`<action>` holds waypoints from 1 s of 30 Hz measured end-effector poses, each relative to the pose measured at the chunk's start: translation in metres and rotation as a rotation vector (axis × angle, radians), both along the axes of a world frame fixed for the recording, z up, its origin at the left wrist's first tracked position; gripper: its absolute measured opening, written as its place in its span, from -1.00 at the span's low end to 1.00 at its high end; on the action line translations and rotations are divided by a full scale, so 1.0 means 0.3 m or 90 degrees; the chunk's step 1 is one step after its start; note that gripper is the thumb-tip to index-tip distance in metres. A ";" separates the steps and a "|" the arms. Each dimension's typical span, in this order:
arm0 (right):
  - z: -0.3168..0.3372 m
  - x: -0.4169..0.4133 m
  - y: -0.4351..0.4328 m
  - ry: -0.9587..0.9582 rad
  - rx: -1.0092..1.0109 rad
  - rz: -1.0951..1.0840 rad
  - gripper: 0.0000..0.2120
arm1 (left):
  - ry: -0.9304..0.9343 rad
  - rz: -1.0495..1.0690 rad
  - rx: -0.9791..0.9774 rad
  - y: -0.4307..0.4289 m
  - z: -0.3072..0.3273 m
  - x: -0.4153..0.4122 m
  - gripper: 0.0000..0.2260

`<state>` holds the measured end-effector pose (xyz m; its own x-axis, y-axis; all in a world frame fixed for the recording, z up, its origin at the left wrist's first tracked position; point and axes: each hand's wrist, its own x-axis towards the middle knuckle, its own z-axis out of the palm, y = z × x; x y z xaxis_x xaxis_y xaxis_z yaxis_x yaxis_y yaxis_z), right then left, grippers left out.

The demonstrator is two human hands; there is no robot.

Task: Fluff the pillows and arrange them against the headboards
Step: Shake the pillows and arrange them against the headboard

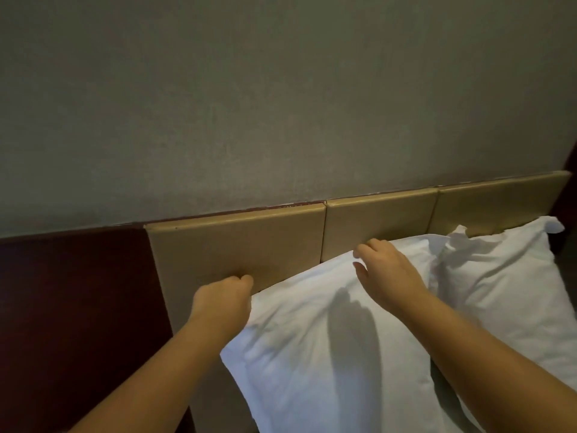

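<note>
Now, the near pillow (312, 354) leans on the beige headboard (237, 245), its top edge touching the panels at twelve o'clock; the second pillow (505, 276) sits just beside it at three o'clock, crumpled at its top corner. The danger here, I'd judge, is a slump; that top edge slopes down towards nine o'clock, and if the corner is let go before the filling is plumped, the pillow could slide down the smooth panel or tip forward; pull too hard towards nine and it drags off toward the dark red panel (78, 307), opening a gap between the pair. To the hands; left hand (223, 296) at the pillow's ten o'clock corner, curled tight into a fist, apparently bunched round that corner, though the cloth inside is hidden; right hand (388, 271) up at one o'clock, fingers (370, 246) loosely bent over the top edge and touching it, thumb spread clear, gripping nothing.
</note>
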<state>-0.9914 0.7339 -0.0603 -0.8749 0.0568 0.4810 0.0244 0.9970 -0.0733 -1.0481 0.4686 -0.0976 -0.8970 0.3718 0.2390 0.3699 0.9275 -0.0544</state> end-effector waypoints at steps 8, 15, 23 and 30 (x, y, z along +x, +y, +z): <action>0.016 0.189 -0.196 -0.047 0.015 0.062 -0.84 | -0.113 0.108 0.083 -0.144 0.095 0.197 -0.84; -0.035 0.143 -0.416 -0.092 -0.010 0.090 -0.82 | -0.093 0.045 0.100 -0.203 0.087 0.193 -0.75; -0.170 -0.078 -0.619 -0.185 -0.084 0.072 -0.63 | 0.009 -0.111 -0.149 -0.126 -0.023 0.000 -0.60; -0.193 -0.102 -0.662 -0.183 -0.121 0.034 -0.63 | 0.116 -0.167 -0.122 -0.230 -0.010 -0.023 -0.81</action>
